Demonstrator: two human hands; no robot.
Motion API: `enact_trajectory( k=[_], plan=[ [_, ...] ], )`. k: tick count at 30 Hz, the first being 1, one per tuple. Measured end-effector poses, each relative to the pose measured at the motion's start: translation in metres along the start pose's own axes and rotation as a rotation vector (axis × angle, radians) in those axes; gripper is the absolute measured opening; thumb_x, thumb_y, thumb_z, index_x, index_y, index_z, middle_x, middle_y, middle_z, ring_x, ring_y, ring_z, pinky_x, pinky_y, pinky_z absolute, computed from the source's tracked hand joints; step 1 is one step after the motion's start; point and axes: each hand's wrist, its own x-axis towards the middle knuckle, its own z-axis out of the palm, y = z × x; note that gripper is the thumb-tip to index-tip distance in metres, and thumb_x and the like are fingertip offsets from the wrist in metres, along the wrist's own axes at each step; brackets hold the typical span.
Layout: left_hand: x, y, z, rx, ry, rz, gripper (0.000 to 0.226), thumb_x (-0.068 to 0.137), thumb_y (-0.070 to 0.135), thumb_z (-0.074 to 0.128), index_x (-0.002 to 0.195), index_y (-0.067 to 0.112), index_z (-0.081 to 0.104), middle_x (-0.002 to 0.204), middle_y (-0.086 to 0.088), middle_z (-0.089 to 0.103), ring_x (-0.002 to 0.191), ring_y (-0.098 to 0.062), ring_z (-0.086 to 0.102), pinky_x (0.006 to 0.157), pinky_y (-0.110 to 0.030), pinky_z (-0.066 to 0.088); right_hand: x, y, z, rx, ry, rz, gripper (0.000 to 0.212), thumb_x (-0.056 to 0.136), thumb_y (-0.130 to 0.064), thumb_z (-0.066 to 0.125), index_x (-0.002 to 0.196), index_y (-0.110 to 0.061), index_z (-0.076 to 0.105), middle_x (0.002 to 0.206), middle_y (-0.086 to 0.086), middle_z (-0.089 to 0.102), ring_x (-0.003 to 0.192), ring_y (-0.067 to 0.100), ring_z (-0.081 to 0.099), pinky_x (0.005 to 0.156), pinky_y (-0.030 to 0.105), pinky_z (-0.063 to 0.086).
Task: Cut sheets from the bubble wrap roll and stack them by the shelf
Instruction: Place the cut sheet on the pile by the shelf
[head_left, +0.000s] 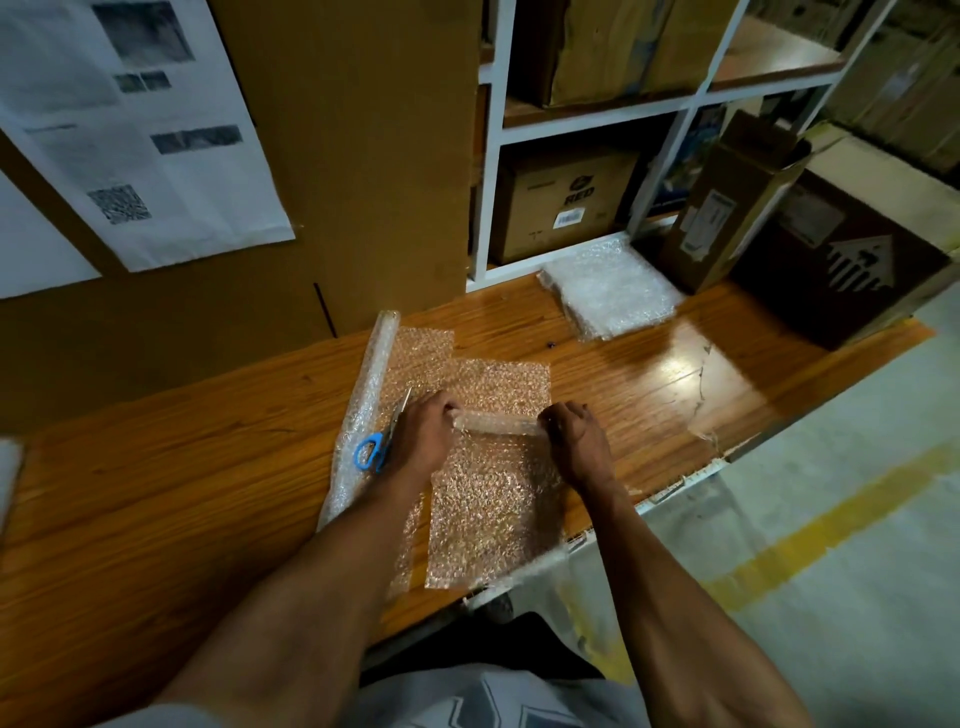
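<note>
Your left hand and right hand each grip one end of a curled fold in the cut sheet of clear bubble wrap lying on the brown wooden counter. The fingers of both hands are curled round the rolled edge, left at its left end, right at its right end. The fold's long axis runs left to right between your hands, across the sheet; the flat part of the sheet extends from the fold toward you, reaching the counter's near edge, and a further portion lies beyond the fold.

The long clear bubble wrap roll lies just left of your left hand, its axis running away from you, with a spread length beside it. The blue-handled scissors rest against that roll, touching or just beside your left wrist; which, the view does not settle.

The stack of cut clear bubble wrap sheets sits at the foot of the white-framed shelf, well apart from your hands, ahead and to the right. In my judgement your right hand is the nearer for carrying the sheet there.
</note>
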Motion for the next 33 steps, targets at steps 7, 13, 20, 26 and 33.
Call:
enact_trajectory(
  k=[7,13,20,26,33],
  plan=[
    [0.027,0.019,-0.028,-0.203,0.054,0.005,0.013,0.101,0.032,0.060,0.095,0.024,0.069,0.101,0.001,0.064,0.098,-0.022,0.058,0.082,-0.035,0.048,0.028,-0.011,-0.043,0.342,0.098,0.101,0.015,0.104,-0.026,0.065,0.092,-0.017,0.065,0.081,-0.001,0.067,0.072,0.011,0.062,0.060,0.027,0.045],
    [0.040,0.052,-0.058,-0.390,0.074,-0.023,0.029,0.104,0.042,0.055,0.087,0.022,0.065,0.084,0.006,0.069,0.080,-0.011,0.063,0.066,-0.025,0.044,0.045,-0.030,-0.086,0.572,0.137,0.146,0.028,0.107,-0.036,0.059,0.082,-0.025,0.065,0.079,-0.004,0.071,0.073,0.006,0.067,0.065,0.030,0.050],
    [0.044,0.081,-0.087,-0.803,0.136,0.004,0.048,0.094,0.060,0.063,0.097,0.012,0.067,0.076,0.001,0.064,0.071,-0.009,0.058,0.070,-0.032,0.053,0.062,-0.054,-0.117,0.916,0.082,0.218,0.037,0.104,-0.054,0.058,0.088,-0.021,0.063,0.085,0.009,0.069,0.077,0.029,0.074,0.059,0.035,0.057],
    [0.037,0.078,-0.086,-0.876,0.039,-0.036,0.018,0.091,0.033,0.077,0.095,0.016,0.070,0.080,0.002,0.070,0.074,-0.013,0.062,0.069,-0.034,0.049,0.059,-0.067,-0.129,1.017,0.105,0.266,0.034,0.108,-0.046,0.052,0.085,-0.022,0.060,0.071,-0.005,0.055,0.059,0.009,0.057,0.049,0.027,0.050],
    [0.038,0.090,-0.093,-0.745,0.137,-0.064,0.036,0.092,0.043,0.073,0.095,0.007,0.073,0.090,-0.013,0.076,0.069,-0.014,0.065,0.059,-0.030,0.056,0.054,-0.056,-0.140,1.113,-0.064,0.199,0.035,0.094,-0.031,0.077,0.117,-0.007,0.067,0.097,0.002,0.074,0.083,0.017,0.069,0.069,0.030,0.059]
  ],
)
